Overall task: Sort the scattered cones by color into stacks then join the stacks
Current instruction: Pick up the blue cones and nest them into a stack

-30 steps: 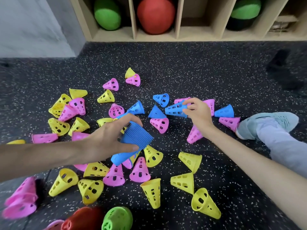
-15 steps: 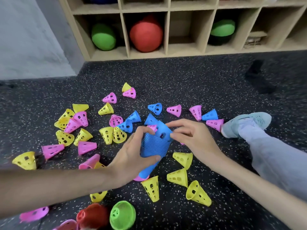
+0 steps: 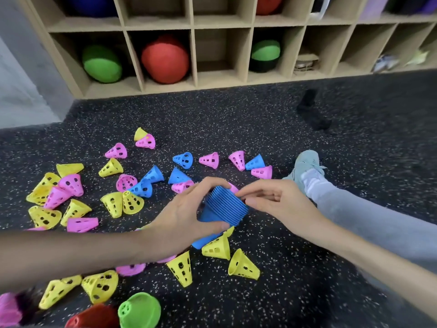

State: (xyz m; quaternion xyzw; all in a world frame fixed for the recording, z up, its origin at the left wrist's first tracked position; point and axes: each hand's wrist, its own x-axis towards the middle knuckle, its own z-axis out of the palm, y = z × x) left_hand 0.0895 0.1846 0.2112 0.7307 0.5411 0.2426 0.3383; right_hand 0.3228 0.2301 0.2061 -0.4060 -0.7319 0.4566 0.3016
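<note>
Your left hand [image 3: 186, 214] wraps the nested stack of ribbed blue plastic cones [image 3: 223, 209], thumb under its lower edge and fingers curled over the top, so the stack hangs tilted above the speckled black rubber floor [image 3: 236, 119] with its narrow end pointing down toward you. That grip looks chosen to steady the open wide end for your right hand [image 3: 281, 202], whose fingers are pressed together at the rim, seemingly seating a cone; whether they pinch a separate cone you cannot tell from here. Loose perforated blue cones [image 3: 183, 160] lie just beyond the stack, within easy reach, mixed with scattered pink cones [image 3: 209, 160] and yellow cones [image 3: 179, 268], so blue sorting appears unfinished and the other colours are hardly begun. A green cone [image 3: 139, 310] and a red cone [image 3: 94, 317] sit near the bottom edge. Your pale teal shoe [image 3: 305, 164] rests beside the far pink cones. Behind, a wooden cubby shelf [image 3: 194, 43] holds a red ball [image 3: 165, 60] and a green ball [image 3: 101, 65]. No brand, label or writing is readable anywhere.
</note>
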